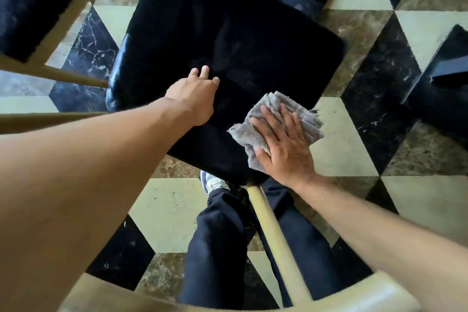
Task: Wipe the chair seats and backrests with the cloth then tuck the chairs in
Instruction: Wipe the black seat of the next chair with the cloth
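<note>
A chair with a dark padded seat (pixel 228 40) and a pale wooden frame (pixel 276 235) stands right below me. The grey cloth (pixel 298 114) lies on the seat's near right corner, pressed flat under my right hand (pixel 283 144), whose fingers are spread over it. On the seat's left part rests my left hand (pixel 197 94), palm down with the fingers apart and nothing in it. The curved wooden backrest rail (pixel 367 294) crosses the bottom of the view.
A second dark-seated chair (pixel 33 2) with wooden rails stands at the upper left. Dark table legs or bases (pixel 445 78) rise at the right and top right. The floor is a black, cream and brown tile pattern (pixel 354 149). My legs (pixel 217 248) stand behind the chair.
</note>
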Demonstrator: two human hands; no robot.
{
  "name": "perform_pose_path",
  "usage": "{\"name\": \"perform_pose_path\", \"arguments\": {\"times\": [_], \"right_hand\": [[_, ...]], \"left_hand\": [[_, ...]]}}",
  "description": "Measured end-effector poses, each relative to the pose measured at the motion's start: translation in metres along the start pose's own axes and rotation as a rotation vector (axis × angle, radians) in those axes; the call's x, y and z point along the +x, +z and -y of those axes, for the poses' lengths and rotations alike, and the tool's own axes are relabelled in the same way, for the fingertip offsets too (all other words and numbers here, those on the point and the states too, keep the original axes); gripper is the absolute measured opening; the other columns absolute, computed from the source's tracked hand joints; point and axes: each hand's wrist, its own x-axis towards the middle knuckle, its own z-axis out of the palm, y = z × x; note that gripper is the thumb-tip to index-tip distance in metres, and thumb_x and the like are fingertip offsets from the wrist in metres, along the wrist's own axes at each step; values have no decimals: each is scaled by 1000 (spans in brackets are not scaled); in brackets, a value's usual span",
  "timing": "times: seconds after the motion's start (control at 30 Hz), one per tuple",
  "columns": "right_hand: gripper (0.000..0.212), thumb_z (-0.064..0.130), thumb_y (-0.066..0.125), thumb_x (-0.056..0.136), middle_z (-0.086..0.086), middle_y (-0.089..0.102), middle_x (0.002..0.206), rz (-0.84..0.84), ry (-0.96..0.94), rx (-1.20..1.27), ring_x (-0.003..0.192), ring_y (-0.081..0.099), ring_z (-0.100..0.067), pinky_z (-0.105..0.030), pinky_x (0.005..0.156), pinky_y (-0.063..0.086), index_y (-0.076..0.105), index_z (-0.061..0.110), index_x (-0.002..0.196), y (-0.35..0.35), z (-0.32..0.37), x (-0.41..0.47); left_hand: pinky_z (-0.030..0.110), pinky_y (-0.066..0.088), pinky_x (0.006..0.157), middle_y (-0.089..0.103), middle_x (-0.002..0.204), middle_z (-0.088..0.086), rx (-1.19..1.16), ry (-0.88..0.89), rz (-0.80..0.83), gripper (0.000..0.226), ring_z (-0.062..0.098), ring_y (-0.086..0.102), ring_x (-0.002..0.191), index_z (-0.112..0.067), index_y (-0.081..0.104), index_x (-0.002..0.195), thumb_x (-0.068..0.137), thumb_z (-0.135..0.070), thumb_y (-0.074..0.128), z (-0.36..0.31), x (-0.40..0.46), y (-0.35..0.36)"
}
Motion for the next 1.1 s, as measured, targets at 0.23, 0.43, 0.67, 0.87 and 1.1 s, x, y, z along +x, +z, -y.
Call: {"name": "perform_pose_path", "arguments": {"times": [0.23,0.43,0.67,0.87,1.1], "right_hand": [[86,22,70,93,-14,4,168,-223,816,748,156,4,-24,-39,125,18,16,10,159,14,56,-33],[112,28,84,81,-11,0,169,-129,730,857,156,-1,-14,-9,117,7,6,16,161,12,47,-46],[106,50,76,82,-1,-8,169,-97,736,845,152,1,0,-10,117,14,6,34,160,17,33,-34],[83,51,61,93,0,4,169,-246,810,783,147,14,7,-7,110,23,15,32,160,24,26,-14],[71,36,58,99,-13,17,167,-374,836,635,154,16,-18,-4,113,11,25,17,159,6,-25,49]], "left_hand": [[48,45,103,2,167,14,36,-39,21,74,36,13,151,-13,20,158,90,0,44,-10,-4,-4],[48,46,99,3,166,17,51,-55,25,70,38,13,150,-10,20,157,92,-5,46,-17,-4,-3],[45,45,100,1,167,14,43,-24,10,73,34,7,153,-14,16,158,91,-6,45,-13,-5,2],[47,44,102,-4,167,11,-13,-43,26,76,34,5,153,-16,14,159,89,-9,44,-16,-6,3],[43,46,96,0,168,9,-14,-30,15,74,31,9,153,-20,16,158,89,-11,42,-12,-4,1]]}}
